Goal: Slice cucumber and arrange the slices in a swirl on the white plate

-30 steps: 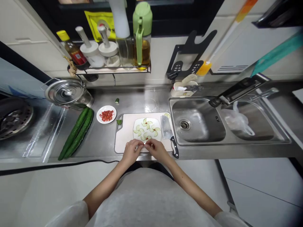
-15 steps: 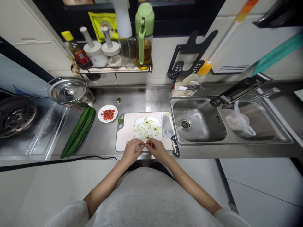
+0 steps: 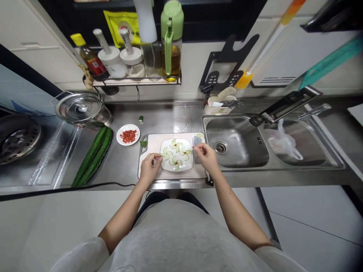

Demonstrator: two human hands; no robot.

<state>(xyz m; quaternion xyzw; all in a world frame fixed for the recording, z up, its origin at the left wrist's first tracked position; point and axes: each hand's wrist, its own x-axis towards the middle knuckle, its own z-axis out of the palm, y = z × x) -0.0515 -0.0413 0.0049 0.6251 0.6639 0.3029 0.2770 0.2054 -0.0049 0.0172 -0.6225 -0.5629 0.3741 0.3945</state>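
A white square plate (image 3: 177,169) lies on the pale cutting board (image 3: 153,141). Thin green-edged cucumber slices (image 3: 185,152) form pinwheels on it, with red bits at their centres. My right hand (image 3: 207,156) is at the plate's right side, over the cleaver (image 3: 197,140), pinching a tiny red pepper piece (image 3: 193,147). Beside the plate's left edge is my left hand (image 3: 150,168), fingers loosely curled and thumb slightly apart, with nothing visible in it. The cleaver's black handle is mostly hidden by my right hand and wrist.
A small white dish (image 3: 119,140) of chopped red pieces stands left of the board. Two whole cucumbers (image 3: 93,156) lie farther left, by a lidded steel pot (image 3: 85,109). Cucumber ends (image 3: 143,144) lie nearby. The double sink (image 3: 241,151) is at right; a bottle rack (image 3: 136,84) hangs behind.
My hands have moved apart from the plate's front edge. The right went right and up to the cleaver side with a red piece; the left went left to the plate's left edge.
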